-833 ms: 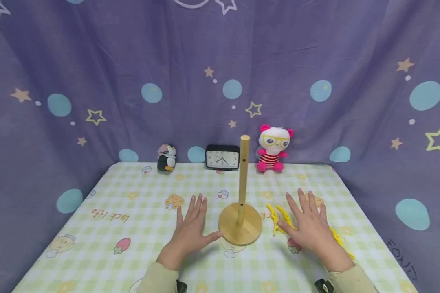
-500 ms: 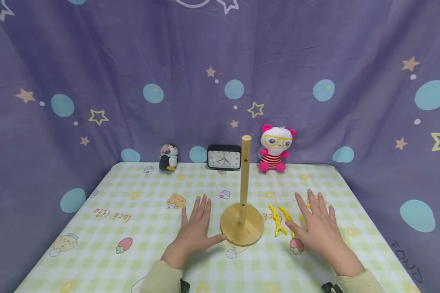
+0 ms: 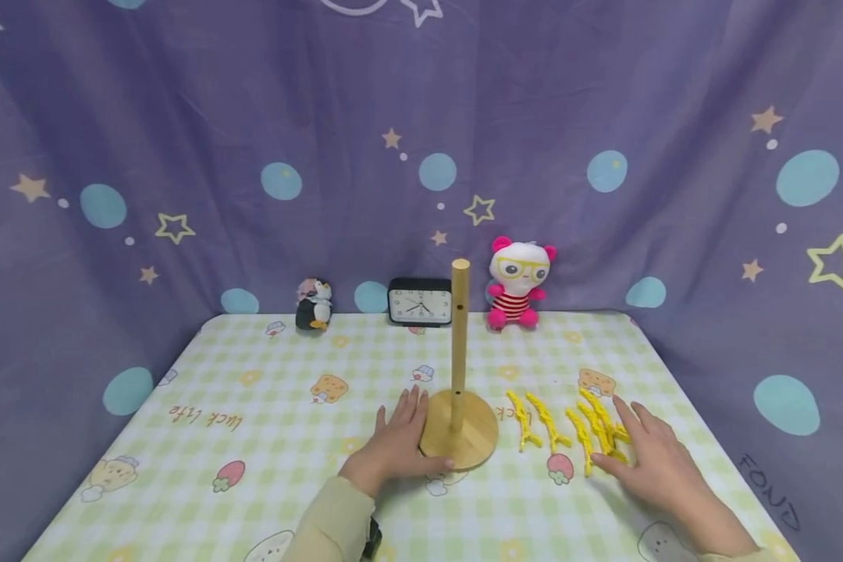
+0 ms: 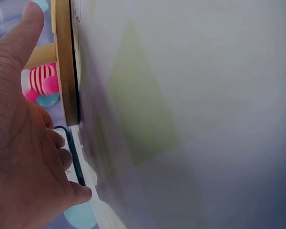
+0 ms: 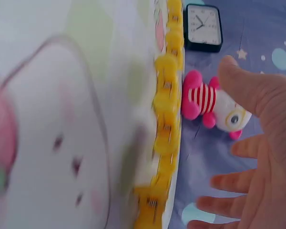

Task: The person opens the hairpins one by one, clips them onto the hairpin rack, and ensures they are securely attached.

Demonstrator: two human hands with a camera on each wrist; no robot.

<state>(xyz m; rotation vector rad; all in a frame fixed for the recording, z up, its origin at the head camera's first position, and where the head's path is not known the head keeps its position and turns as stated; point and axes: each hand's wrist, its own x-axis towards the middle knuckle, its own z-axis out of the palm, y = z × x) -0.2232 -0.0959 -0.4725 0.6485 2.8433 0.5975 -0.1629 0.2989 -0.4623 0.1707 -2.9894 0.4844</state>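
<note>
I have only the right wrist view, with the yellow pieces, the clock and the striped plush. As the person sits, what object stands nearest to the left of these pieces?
Observer: A wooden stand, upright, left of the yellow pieces.
Operator: Is something attached on its pole?
Observer: No, the pole is bare; it shows two dark spots that look like holes.
Operator: And where is the left grip?
Observer: The left grip is close beside the round base, at its left; whether they touch, I cannot tell.
</note>
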